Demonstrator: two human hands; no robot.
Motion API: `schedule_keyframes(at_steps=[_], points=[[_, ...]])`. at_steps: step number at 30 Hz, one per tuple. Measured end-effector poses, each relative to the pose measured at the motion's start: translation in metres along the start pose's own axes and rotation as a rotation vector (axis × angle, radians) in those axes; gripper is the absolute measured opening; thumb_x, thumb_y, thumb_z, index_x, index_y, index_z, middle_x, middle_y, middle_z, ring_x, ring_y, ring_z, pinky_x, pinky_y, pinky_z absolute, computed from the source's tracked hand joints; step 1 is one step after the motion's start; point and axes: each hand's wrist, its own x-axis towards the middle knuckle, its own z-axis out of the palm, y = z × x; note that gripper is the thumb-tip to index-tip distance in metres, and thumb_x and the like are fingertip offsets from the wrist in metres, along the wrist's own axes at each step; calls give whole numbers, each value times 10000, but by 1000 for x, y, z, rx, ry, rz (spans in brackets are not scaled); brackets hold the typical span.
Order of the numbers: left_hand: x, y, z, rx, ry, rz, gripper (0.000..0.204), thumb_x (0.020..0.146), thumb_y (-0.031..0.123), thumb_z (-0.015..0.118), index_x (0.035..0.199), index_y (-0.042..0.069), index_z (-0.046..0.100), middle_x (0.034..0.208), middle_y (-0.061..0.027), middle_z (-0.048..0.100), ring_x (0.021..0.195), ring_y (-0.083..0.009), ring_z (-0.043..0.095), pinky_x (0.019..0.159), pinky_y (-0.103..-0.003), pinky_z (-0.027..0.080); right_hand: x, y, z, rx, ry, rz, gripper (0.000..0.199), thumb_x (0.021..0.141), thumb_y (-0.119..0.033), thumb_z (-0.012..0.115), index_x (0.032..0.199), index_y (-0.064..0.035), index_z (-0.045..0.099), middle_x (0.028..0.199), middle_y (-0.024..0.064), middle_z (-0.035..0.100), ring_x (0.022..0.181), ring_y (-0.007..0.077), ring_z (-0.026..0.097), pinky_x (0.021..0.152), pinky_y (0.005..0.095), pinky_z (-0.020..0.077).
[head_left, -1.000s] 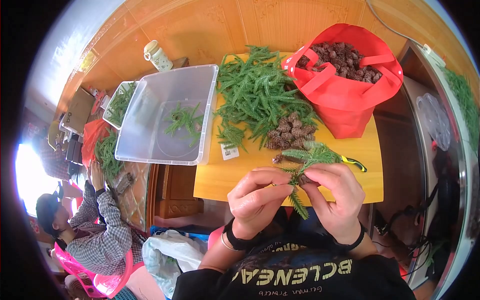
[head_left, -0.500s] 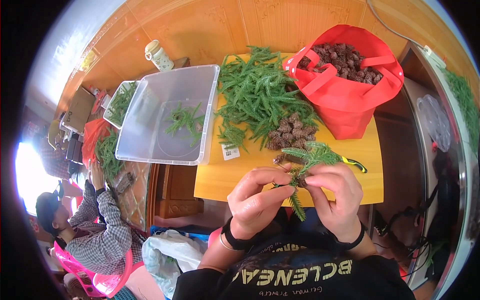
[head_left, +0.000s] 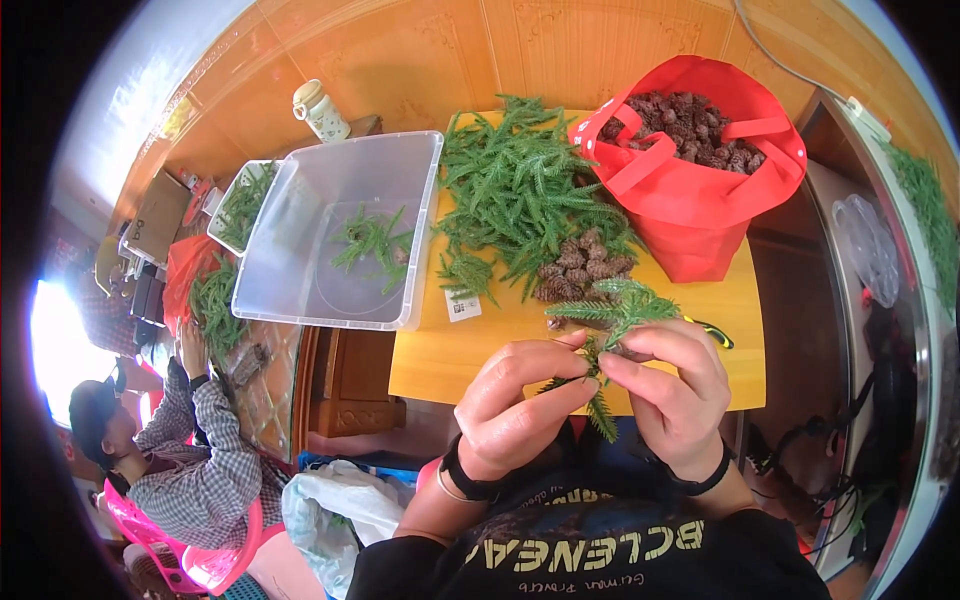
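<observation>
Over the near edge of the yellow table (head_left: 480, 365), both hands pinch one green artificial pine sprig (head_left: 633, 307). My left hand (head_left: 520, 405) grips it near its middle between thumb and forefinger. My right hand (head_left: 672, 390) is closed on the same sprig from the other side, and part of a brown pine cone seems tucked behind its fingers. Leafy tips stick out above and below the fingers. Just beyond lies a small heap of pine cones (head_left: 585, 265). A yellow and black tool handle (head_left: 714, 332) shows beside my right hand; its other end is hidden.
A big pile of green sprigs (head_left: 525, 190) covers the table's far part. Beside it stand a red bag (head_left: 690, 225) of pine cones and a clear plastic bin (head_left: 330, 318) holding a few sprigs. At left, a person in a checked shirt (head_left: 205, 490) sits handling greenery.
The sprig has shifted slightly and turned between my fingers. Both hands stay closed on it in nearly the same place.
</observation>
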Motion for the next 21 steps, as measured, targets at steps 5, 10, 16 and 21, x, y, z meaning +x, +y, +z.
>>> schedule_keyframes(at_steps=[5,10,16,21], points=[[6,6,0,38,-15,-1,227,675,-129,652,834,20,591,846,-131,591,736,-233,584,713,-416,577,5,-1,-3,-2,-28,-60,349,618,85,659,925,-80,655,929,84,573,785,259,585,666,342,487],[7,7,1,83,-38,40,234,675,-107,667,848,26,585,856,-120,589,737,-230,580,714,-394,577,7,-4,3,141,16,57,372,642,59,646,986,-78,668,889,89,627,802,257,620,698,302,502],[8,12,-1,190,-73,110,277,623,-73,697,859,28,593,872,-102,589,749,-243,588,679,-346,554,8,-2,-1,169,-1,49,342,649,83,645,956,-63,677,849,93,634,777,245,634,680,300,504],[8,14,-3,254,-97,119,311,599,-60,699,879,34,603,885,-93,591,779,-254,598,647,-314,515,6,-4,-4,282,-57,158,259,714,97,642,942,-26,635,872,144,624,795,252,630,707,295,499]])
